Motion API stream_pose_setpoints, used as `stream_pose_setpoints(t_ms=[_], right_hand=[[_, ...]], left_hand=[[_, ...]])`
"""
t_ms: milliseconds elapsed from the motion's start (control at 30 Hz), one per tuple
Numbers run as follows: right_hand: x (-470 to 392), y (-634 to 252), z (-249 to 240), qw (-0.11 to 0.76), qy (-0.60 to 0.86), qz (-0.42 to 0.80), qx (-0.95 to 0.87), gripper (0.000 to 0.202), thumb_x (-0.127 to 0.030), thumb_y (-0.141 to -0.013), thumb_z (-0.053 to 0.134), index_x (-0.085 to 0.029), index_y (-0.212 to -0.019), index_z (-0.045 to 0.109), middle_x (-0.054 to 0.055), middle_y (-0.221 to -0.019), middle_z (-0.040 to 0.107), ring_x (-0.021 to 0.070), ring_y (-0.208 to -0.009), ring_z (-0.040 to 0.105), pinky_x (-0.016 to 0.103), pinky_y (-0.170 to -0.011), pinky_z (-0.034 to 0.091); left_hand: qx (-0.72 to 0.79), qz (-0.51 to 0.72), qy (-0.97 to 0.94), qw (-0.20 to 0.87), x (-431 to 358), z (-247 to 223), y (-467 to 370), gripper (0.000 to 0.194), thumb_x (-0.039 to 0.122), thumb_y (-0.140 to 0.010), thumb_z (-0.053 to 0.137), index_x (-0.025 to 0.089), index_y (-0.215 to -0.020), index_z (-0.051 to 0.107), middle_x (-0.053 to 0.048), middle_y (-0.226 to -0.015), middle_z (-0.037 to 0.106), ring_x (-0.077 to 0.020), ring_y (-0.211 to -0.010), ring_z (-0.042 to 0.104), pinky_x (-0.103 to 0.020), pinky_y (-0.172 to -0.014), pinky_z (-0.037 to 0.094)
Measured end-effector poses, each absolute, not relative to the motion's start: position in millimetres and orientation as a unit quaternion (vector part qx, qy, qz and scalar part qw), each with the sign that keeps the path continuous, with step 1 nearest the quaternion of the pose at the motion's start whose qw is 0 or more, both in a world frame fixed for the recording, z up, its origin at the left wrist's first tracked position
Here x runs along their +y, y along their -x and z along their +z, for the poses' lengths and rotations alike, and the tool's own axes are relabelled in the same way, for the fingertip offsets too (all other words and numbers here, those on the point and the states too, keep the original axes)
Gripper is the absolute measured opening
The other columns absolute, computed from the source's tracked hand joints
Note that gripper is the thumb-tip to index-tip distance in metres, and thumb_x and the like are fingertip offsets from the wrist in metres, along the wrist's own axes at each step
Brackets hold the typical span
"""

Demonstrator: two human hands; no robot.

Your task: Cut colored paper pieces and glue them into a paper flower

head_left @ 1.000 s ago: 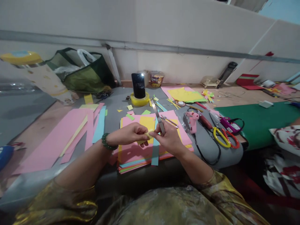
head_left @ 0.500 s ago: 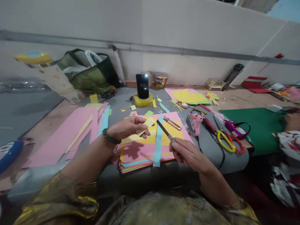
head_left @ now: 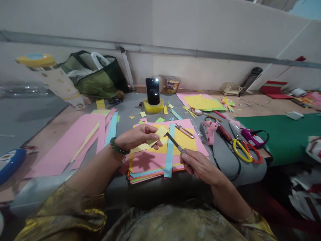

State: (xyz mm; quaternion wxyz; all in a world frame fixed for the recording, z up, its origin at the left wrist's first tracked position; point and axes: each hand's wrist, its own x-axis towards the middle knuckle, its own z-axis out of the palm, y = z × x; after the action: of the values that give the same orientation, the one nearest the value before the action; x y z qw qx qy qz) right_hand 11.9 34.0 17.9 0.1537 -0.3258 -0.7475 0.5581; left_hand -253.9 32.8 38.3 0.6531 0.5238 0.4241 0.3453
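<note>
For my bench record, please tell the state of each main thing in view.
Pale yellow paper piece: held up, left hand.
Slim grey metal cutter: blade out, right hand.
Black rectangular phone: standing upright.
Green fabric bag: open.
Patterned white bottle: yellow lid on.

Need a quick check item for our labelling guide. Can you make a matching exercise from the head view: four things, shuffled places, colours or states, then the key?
Things
1. Pale-yellow paper slip
2. Grey-bladed tool
3. Phone
4. Glue gun

Places, colours, states
A. Upright, its lower end at a yellow roll
B. Gripped in the right hand
C. Pink body
D. Held in the fingers of the left hand

Pairs: 1-D, 2-B, 3-A, 4-C
</note>
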Motion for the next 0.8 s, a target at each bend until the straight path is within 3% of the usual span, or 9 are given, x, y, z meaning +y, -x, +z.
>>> stream_pose_setpoints(t_ms=[200, 500, 800], right_hand=[[32, -14, 22, 0.145, 0.331, 0.547, -0.755, 0.047, -0.061, -0.097, 0.036, -0.021, -0.075, 0.048, -0.006, -0.052, 0.046, 0.0091, -0.048, 0.041, 0.022, -0.047, 0.032], [34, -11, 18, 0.159, 0.319, 0.541, -0.762, 0.046, -0.057, -0.099, 0.036, -0.021, -0.072, 0.047, -0.006, -0.052, 0.045, 0.0083, -0.047, 0.039, 0.022, -0.047, 0.031], [38, 4, 3, 0.181, 0.301, 0.548, -0.759, 0.039, -0.048, -0.101, 0.037, -0.021, -0.076, 0.049, -0.007, -0.051, 0.045, 0.0088, -0.047, 0.042, 0.023, -0.051, 0.034]], left_hand=[[0.430, 0.351, -0.518, 0.650, 34, 37, 257, 0.032, 0.041, -0.067, 0.088, 0.014, -0.072, 0.073, -0.005, -0.070, 0.075, -0.0114, -0.059, 0.064, -0.023, -0.062, 0.053], [0.420, 0.324, -0.542, 0.651, 33, 39, 252, 0.027, 0.038, -0.070, 0.085, 0.013, -0.071, 0.075, -0.004, -0.061, 0.071, -0.0119, -0.057, 0.063, -0.021, -0.062, 0.052], [0.391, 0.268, -0.579, 0.663, 32, 33, 244, 0.026, 0.040, -0.075, 0.081, 0.014, -0.074, 0.078, -0.008, -0.073, 0.077, -0.0130, -0.060, 0.066, -0.019, -0.056, 0.050]])
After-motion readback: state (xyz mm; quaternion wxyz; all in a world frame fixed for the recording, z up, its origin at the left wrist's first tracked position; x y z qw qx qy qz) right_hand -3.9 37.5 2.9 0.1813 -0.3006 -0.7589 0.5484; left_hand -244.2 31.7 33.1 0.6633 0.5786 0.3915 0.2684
